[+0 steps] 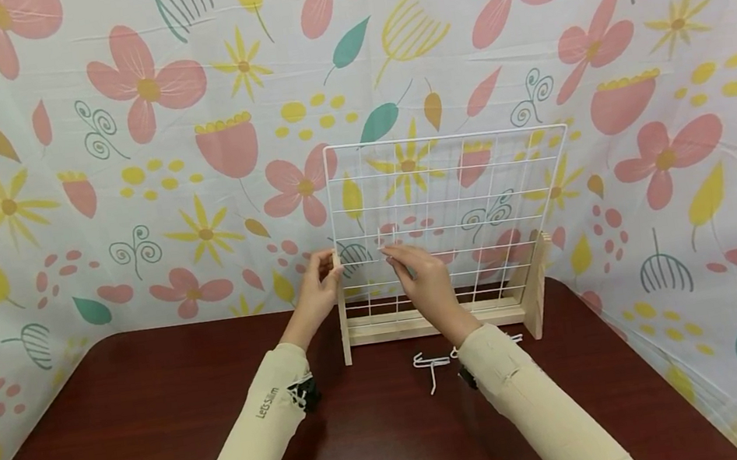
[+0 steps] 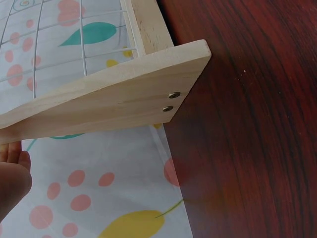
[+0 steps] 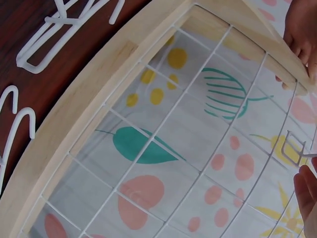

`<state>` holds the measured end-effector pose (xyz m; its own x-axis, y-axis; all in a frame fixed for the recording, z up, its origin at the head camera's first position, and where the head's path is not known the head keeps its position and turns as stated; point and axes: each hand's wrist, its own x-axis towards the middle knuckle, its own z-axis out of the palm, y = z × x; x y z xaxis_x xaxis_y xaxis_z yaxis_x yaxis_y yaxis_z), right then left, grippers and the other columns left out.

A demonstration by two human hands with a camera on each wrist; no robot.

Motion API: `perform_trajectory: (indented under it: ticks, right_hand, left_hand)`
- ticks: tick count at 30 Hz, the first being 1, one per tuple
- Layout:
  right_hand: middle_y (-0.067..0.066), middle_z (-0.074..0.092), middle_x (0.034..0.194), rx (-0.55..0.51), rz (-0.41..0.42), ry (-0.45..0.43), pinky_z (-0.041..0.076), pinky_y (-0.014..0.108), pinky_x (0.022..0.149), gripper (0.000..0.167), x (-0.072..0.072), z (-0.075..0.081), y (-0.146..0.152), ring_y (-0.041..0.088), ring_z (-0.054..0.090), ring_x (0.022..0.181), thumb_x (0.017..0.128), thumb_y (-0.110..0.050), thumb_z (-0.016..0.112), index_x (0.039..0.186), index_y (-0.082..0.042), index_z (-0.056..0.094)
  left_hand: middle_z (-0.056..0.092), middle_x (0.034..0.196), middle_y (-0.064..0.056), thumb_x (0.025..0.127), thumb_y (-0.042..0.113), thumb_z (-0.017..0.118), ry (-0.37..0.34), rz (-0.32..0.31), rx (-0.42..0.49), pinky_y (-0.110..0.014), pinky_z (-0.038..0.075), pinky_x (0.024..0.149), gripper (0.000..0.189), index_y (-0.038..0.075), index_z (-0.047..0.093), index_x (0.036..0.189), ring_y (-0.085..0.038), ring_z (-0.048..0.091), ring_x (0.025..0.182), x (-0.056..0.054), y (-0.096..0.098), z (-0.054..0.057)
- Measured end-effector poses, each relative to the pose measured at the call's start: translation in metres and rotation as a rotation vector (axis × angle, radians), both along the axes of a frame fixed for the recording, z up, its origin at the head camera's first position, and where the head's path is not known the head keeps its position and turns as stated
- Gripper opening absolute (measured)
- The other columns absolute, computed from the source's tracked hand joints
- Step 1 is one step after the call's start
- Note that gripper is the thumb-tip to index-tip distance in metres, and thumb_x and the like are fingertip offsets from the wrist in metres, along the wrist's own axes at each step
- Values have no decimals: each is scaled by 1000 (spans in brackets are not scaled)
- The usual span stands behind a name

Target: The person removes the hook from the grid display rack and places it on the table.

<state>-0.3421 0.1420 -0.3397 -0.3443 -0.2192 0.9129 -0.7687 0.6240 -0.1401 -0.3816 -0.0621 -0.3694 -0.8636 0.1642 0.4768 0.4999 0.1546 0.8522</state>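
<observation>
A white wire grid stands upright in a pale wooden frame. My left hand grips the upper end of the frame's left side post; in the left wrist view that hand shows only partly, under the wood. In front of the grid's left part, my right hand pinches a small white wire hook between thumb and fingers. The right wrist view has the hook's squared end close against the grid wires, above the fingertips. Whether it touches the wires, I cannot tell.
White wire hooks lie on the dark red-brown table before the frame, some partly behind my right forearm. A wooden crossbar joins the side posts. Floral cloth hangs behind the table.
</observation>
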Motion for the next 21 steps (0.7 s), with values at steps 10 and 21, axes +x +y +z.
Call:
perform_trajectory:
  ticks: [10,21]
  right_hand:
    - [14,70,107,7,9,40,54,37,87,21,5,6,0,29,67,99,88,1,68,108,1,72]
    - [13,70,107,12,35,60,53,37,89,23,11,7,1,28,66,101,86,3,69,108,-1,72]
  left_hand:
    - [48,119,-19,100,10,52,14,8,0,-42,43,94,38,-5,41,132,-32,48,111,0,0,-2]
    - [48,120,-19,100,12,52,12,10,0,-43,43,96,37,-4,42,132,-32,48,112,-1,0,-1]
